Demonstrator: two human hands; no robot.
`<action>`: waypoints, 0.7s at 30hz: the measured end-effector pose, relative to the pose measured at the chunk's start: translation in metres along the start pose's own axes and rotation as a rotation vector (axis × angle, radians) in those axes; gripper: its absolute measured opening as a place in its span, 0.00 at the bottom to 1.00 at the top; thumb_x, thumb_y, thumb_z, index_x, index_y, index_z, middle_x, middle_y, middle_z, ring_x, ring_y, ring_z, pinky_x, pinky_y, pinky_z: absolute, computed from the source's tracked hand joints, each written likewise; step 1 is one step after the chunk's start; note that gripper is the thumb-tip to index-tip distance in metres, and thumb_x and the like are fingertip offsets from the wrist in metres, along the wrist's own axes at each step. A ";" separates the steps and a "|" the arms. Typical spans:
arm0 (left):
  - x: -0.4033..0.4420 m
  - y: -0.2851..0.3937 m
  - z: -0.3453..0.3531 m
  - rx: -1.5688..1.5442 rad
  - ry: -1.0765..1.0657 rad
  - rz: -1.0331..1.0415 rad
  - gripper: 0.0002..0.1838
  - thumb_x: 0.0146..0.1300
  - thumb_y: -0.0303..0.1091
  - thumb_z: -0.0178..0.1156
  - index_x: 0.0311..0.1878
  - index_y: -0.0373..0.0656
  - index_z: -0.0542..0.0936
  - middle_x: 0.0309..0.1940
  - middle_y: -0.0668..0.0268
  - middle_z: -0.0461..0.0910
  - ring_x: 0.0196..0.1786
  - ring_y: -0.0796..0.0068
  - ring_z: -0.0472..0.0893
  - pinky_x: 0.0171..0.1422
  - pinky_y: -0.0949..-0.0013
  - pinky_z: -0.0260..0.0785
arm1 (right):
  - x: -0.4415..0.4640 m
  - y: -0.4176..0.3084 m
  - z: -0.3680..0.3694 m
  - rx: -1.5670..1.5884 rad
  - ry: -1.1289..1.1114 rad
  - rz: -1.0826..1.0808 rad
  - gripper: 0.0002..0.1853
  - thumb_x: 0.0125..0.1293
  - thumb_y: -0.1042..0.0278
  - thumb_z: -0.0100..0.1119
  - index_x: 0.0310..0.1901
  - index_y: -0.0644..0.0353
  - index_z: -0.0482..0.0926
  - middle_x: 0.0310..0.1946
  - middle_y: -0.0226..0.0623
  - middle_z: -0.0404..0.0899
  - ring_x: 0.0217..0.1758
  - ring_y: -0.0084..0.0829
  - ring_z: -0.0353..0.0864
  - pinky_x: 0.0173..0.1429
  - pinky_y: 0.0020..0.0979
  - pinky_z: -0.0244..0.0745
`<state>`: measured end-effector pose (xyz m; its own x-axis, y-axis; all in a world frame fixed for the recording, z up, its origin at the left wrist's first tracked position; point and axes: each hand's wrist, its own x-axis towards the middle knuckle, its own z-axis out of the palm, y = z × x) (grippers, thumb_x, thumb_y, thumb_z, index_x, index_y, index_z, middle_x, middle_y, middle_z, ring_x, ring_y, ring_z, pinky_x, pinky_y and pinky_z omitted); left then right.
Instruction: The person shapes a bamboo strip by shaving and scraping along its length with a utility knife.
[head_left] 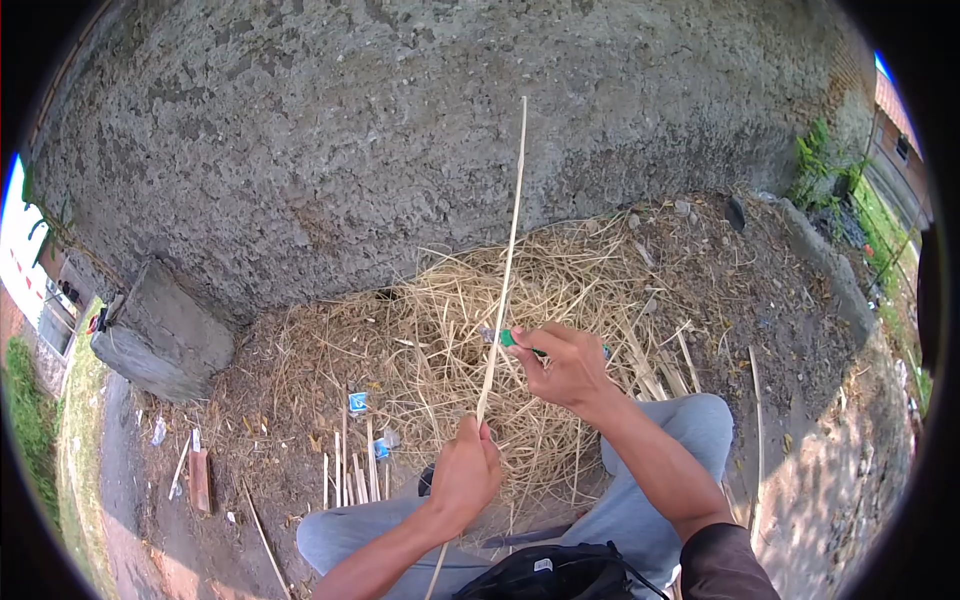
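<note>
A long pale strip [515, 215] runs from near my lap up in front of the wall. My left hand [465, 475] is closed around its lower part, and the strip's tail shows below the fist. Higher up, my right hand [565, 367] grips a green-handled tool [508, 338], whose short end lies against or across the strip; its exact contact is too small to tell. Beneath both hands spreads a heap of thin shavings [560, 285].
A rough grey wall [400, 130] stands ahead. At the left is a concrete block [165, 335]. Several strips [350, 475] and a blue packet [357, 402] lie left of my legs. A black bag [545, 575] rests at my lap.
</note>
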<state>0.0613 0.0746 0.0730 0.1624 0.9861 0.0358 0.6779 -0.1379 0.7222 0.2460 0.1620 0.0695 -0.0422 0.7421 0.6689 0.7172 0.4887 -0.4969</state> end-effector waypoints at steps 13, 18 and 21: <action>-0.075 -0.040 -0.025 0.192 -0.278 0.119 0.07 0.69 0.30 0.55 0.41 0.35 0.72 0.18 0.54 0.77 0.19 0.53 0.79 0.23 0.53 0.68 | 0.034 0.091 -0.048 -0.189 -0.026 0.521 0.11 0.65 0.56 0.64 0.39 0.53 0.86 0.27 0.36 0.85 0.26 0.41 0.82 0.36 0.42 0.76; -0.107 -0.015 -0.056 0.160 -0.285 -0.131 0.15 0.70 0.34 0.47 0.51 0.31 0.70 0.23 0.40 0.77 0.28 0.37 0.79 0.31 0.44 0.69 | 0.030 0.108 -0.020 -0.135 -0.037 0.399 0.11 0.64 0.56 0.64 0.39 0.52 0.86 0.25 0.36 0.84 0.25 0.41 0.82 0.34 0.42 0.75; -0.119 -0.023 -0.063 0.204 -0.299 -0.111 0.17 0.69 0.33 0.48 0.55 0.29 0.68 0.23 0.37 0.77 0.29 0.33 0.79 0.31 0.40 0.69 | 0.029 0.103 -0.003 -0.170 -0.111 0.388 0.10 0.63 0.56 0.64 0.40 0.51 0.86 0.24 0.37 0.84 0.26 0.42 0.82 0.34 0.42 0.76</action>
<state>-0.0194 -0.0338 0.0956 0.2613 0.9296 -0.2598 0.8272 -0.0769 0.5567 0.3204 0.2325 0.0396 0.1850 0.9054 0.3821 0.7986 0.0881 -0.5954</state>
